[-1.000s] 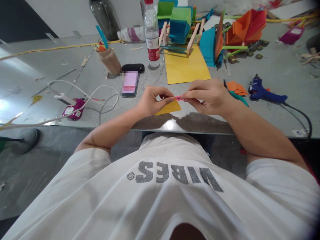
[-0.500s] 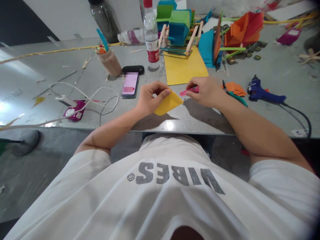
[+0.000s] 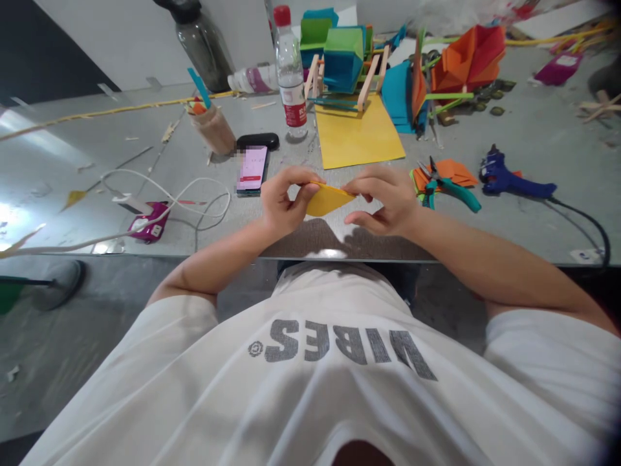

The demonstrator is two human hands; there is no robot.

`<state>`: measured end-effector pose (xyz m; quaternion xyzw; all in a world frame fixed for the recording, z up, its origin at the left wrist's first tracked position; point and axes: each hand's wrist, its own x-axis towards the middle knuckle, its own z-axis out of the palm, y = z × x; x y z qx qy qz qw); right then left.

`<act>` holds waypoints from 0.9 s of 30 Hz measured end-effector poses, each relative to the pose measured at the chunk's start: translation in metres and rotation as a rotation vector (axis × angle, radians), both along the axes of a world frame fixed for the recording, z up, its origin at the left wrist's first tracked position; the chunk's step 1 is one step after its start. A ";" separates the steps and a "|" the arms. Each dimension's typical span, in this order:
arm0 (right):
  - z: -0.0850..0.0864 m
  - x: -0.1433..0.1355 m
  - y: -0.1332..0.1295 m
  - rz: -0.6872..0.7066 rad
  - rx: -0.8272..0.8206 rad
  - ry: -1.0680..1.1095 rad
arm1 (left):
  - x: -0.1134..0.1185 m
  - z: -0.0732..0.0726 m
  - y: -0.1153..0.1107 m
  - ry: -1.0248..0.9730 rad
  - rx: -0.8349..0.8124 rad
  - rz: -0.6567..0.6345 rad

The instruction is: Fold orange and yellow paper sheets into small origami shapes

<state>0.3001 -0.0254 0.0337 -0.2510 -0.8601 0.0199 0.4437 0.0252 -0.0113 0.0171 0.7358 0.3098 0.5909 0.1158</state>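
Note:
A small folded piece of yellow paper (image 3: pixel 326 200) is held just above the table's front part. My left hand (image 3: pixel 286 204) pinches its left end between thumb and fingers. At the paper's right corner, the curled fingertips of my right hand (image 3: pixel 385 199) touch the edge, while its thumb stands well apart below. A larger yellow sheet (image 3: pixel 359 137) lies flat beyond both hands. To the right of my right hand, teal-handled pliers (image 3: pixel 453 189) rest partly over folded orange paper (image 3: pixel 458 171).
A blue glue gun (image 3: pixel 517 180) with a black cable lies at the right. Left of my hands are a phone (image 3: pixel 252 169), a white cable and a purple power adapter (image 3: pixel 150 223). A red-capped bottle (image 3: pixel 292 84) and colourful paper models (image 3: pixel 343 61) stand behind.
The pink tool that was in my right hand no longer shows. My right hand has opened its thumb and brought its fingertips to the yellow paper. The pliers are now more visible.

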 end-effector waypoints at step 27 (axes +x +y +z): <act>-0.019 -0.012 0.008 -0.144 0.172 0.091 | 0.002 -0.006 -0.001 0.079 0.089 -0.169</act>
